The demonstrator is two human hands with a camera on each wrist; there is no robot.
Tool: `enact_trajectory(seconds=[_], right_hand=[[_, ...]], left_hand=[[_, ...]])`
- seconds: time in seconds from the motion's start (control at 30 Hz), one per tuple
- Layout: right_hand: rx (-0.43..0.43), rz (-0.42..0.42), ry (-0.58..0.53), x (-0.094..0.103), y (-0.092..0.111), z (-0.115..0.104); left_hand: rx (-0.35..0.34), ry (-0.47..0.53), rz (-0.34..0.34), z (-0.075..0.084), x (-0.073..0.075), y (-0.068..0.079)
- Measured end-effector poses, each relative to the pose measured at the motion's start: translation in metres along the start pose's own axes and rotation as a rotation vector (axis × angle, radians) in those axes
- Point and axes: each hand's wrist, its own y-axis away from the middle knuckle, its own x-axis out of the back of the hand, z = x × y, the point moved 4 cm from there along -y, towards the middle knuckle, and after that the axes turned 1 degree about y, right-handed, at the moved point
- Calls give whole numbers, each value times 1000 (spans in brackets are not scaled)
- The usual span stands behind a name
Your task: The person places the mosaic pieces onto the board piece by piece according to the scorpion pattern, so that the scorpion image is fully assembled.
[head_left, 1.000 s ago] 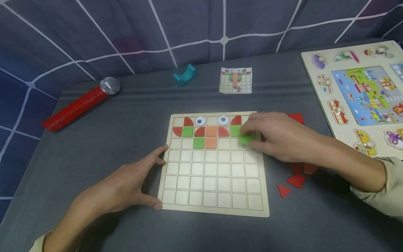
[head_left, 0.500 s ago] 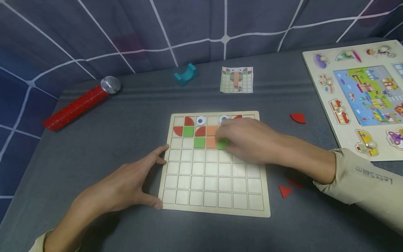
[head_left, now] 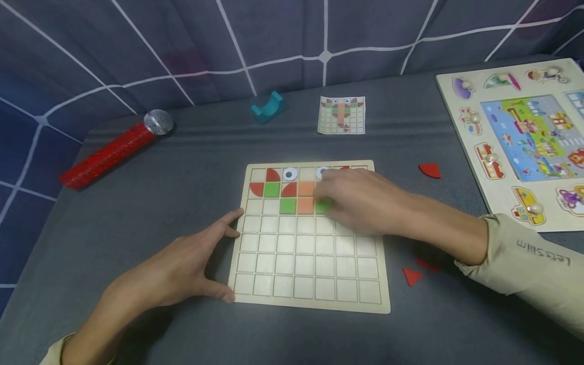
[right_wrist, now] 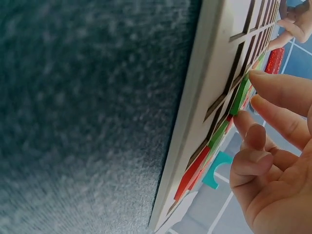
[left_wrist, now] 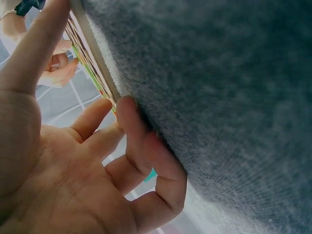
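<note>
A pale wooden grid board (head_left: 304,266) lies on the grey cloth, its upper rows partly filled with red quarter-circle, green square and orange square tiles and round eye pieces. My left hand (head_left: 175,271) touches the board's left edge, thumb at the lower corner and fingers spread further up. Over the upper right part is my right hand (head_left: 365,203), pinching a green square tile (right_wrist: 239,97) at the third-row cell right of the orange square (head_left: 305,206). That hand hides several cells and part of the right eye piece (head_left: 319,173).
A small pattern card (head_left: 341,124) lies behind the board, near a teal curved piece (head_left: 269,107). Loose red pieces, including a quarter circle (head_left: 430,170) and a triangle (head_left: 411,276), lie right. A red microphone (head_left: 111,154) is far left, a knobbed picture puzzle (head_left: 465,147) far right.
My right hand has carried the green square tile leftward from the board's right side to the cell beside the orange square. My left hand has stayed at the left edge.
</note>
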Motion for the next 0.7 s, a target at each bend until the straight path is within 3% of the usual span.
enact_trajectory(seconds=[0.7], right_hand=[[-14, -32, 15, 3, 8, 3]], left_hand=[[0, 8, -10, -1, 1, 0]])
